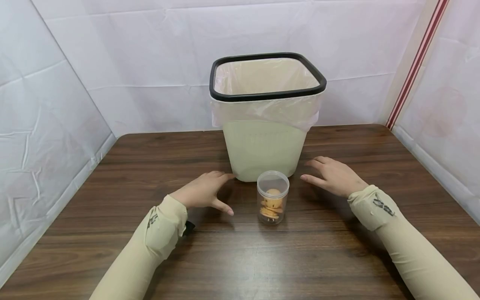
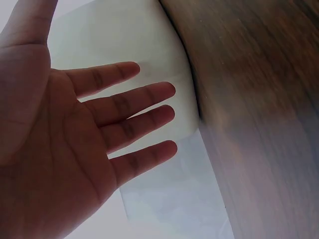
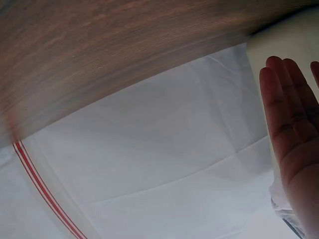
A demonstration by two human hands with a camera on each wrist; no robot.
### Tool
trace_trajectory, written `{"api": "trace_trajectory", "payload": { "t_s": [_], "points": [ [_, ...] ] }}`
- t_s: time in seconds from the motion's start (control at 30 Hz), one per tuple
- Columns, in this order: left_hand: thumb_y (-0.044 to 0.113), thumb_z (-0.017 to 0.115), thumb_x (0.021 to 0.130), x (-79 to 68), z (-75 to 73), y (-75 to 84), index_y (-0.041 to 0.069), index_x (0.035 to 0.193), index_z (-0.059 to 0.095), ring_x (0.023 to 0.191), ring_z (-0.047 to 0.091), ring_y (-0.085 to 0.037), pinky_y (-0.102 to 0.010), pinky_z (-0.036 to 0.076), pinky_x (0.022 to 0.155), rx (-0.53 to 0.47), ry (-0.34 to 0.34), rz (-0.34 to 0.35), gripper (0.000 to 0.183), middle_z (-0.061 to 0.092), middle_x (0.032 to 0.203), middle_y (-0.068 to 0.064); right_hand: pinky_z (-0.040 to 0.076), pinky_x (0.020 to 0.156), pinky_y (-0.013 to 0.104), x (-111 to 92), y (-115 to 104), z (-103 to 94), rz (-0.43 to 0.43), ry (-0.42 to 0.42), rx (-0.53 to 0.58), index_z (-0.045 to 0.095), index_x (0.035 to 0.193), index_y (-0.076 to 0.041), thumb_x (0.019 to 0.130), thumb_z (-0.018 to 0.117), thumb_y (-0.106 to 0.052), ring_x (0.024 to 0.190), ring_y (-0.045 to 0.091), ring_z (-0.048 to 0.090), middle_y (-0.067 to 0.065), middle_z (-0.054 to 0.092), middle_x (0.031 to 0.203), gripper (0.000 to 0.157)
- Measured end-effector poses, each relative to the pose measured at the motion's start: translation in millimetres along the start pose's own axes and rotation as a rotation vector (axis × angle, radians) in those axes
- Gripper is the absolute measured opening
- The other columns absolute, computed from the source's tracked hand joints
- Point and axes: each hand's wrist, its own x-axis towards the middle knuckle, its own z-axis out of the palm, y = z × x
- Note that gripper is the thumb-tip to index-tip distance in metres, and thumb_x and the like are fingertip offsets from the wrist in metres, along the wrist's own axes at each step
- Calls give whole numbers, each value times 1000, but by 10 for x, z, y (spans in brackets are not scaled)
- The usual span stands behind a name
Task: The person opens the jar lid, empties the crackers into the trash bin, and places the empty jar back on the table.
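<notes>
A: Hands?
B: Left hand [image 1: 204, 191] and right hand [image 1: 333, 177] both empty, fingers extended, thumbs spread away. Left fingertips are right by the base of the trash bin [image 1: 264, 150]; can't confirm contact. Right hand is off the bin's other side.
A: Jar?
B: Clear plastic jar [image 1: 262, 193], upright on the wood-grain table [image 1: 318, 258], in front of the bin, between the hands. Cookies [image 1: 271, 210] piled in its lower part. Can't tell if it's lidded.
A: Risks?
B: Tip-over first, I'd say. Jar's tall and narrow; a thumb swinging in off-centre could knock it. No lid would mean spilled cookies. Smooth wall may slip under a light pinch. Shifting the bin forward could shove the jar, little room there. Pulling on the liner [image 1: 262, 109] could tear it.
</notes>
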Motion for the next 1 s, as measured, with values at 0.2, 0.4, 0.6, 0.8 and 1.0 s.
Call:
{"api": "trace_trajectory", "payload": {
  "t_s": [0.2,0.4,0.6,0.8,1.0],
  "points": [
    [57,78,68,-1,4,42,8,147,37,129,49,-32,-47,43,105,-28,-20,-7,101,51,139,-16,46,96,51,-7,-26,-9,-10,2,-2,60,125,-3,95,51,-49,115,34,58,18,60,125,56],
    [58,77,68,-4,16,71,10,148,36,129,48,-32,-47,42,105,-36,-32,-8,102,50,140,-16,46,96,51,-20,-61,-34,-11,-2,1,61,123,-2,96,52,-47,115,34,59,18,61,123,53],
    [55,77,70,1,27,107,10,148,35,130,48,-32,-46,42,105,-53,-45,8,99,50,141,-15,46,97,50,-13,-55,-29,-18,0,5,61,122,-2,95,52,-47,115,33,59,17,62,122,53],
    [53,76,72,21,38,153,9,146,39,130,49,-30,-45,42,106,-50,-50,34,94,51,141,-14,47,96,50,-9,-47,-20,-30,10,10,62,121,-2,95,52,-48,114,33,59,17,62,121,53],
    [52,76,74,41,52,201,7,143,42,127,52,-28,-43,43,105,-58,-20,49,89,53,139,-13,46,96,50,-15,-98,-63,-34,11,25,62,120,-3,96,51,-46,115,33,59,16,63,121,51]
  ]
}}
